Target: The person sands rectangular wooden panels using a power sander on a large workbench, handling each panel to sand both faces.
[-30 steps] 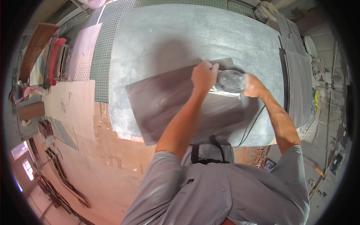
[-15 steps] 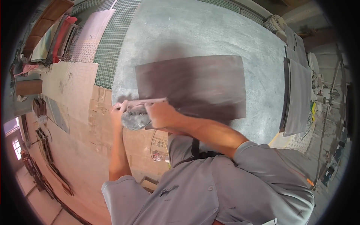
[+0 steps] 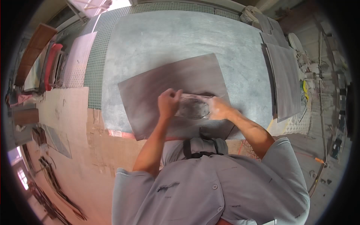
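Note:
A dark grey-brown rectangular panel [image 3: 150, 84] lies at a slant on the pale, dusty blue-grey tabletop [image 3: 168, 33]. Over the panel's near half I hold a dusty hand tool [image 3: 193, 108] with a grey oval, rib-edged part and a pale straight bar along its far side. My left hand [image 3: 168, 103] is closed at the tool's left end, and my right hand [image 3: 219, 108] grips its right end. How the tool's underside meets the panel is hidden.
More dark panels [image 3: 285, 78] are stacked beyond the table's right edge. Green grating [image 3: 96, 71] borders the left side, with pinkish sheets [image 3: 77, 60] past it. Cardboard [image 3: 101, 131] covers the floor at the near left. An orange cord [image 3: 318, 160] lies at the lower right.
Both hands and the tool have moved right, from the panel's near left corner to its near middle. The panel has turned counter-clockwise. My view has shifted too.

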A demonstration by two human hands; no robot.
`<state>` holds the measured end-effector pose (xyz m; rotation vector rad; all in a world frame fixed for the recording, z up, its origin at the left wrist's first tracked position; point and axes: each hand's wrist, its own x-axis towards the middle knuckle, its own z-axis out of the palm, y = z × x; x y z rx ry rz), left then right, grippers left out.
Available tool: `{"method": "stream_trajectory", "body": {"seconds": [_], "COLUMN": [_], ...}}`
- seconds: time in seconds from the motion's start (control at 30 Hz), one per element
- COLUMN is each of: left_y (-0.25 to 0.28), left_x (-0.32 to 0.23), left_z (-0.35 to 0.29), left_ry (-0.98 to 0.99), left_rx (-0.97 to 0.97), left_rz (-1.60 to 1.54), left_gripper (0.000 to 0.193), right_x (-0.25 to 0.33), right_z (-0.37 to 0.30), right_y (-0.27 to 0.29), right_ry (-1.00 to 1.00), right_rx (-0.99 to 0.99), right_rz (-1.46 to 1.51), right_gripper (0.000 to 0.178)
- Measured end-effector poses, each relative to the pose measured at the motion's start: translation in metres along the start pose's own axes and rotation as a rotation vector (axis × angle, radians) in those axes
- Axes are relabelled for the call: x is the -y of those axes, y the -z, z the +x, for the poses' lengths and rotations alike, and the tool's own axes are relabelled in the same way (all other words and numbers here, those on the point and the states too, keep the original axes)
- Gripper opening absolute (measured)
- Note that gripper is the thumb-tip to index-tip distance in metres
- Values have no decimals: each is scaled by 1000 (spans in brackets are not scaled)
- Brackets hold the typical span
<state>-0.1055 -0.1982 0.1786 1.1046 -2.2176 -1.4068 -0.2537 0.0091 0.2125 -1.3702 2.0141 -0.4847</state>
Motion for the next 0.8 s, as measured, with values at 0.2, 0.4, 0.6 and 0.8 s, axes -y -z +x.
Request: {"method": "stream_trajectory", "body": {"seconds": [0.2, 0.4, 0.6, 0.8], "left_y": [-144, -83, 86, 223], "left_x": [-60, 0, 99, 169], "left_z": [-8, -22, -46, -26], "left_ry": [-223, -324, -183, 587], "left_rx": [141, 89, -59, -31], "left_rz": [50, 130, 147, -364], "left_gripper": [36, 36, 38, 51], "right_x": [-88, -19, 99, 146], "right_z": [-92, -72, 6, 104], "right_y": [49, 33, -41, -147], "right_ry": [-225, -226, -52, 106], "right_rx": [-41, -42, 105, -6], "right_rz": [82, 29, 56, 118], "right_gripper": [40, 42, 81, 76]}}
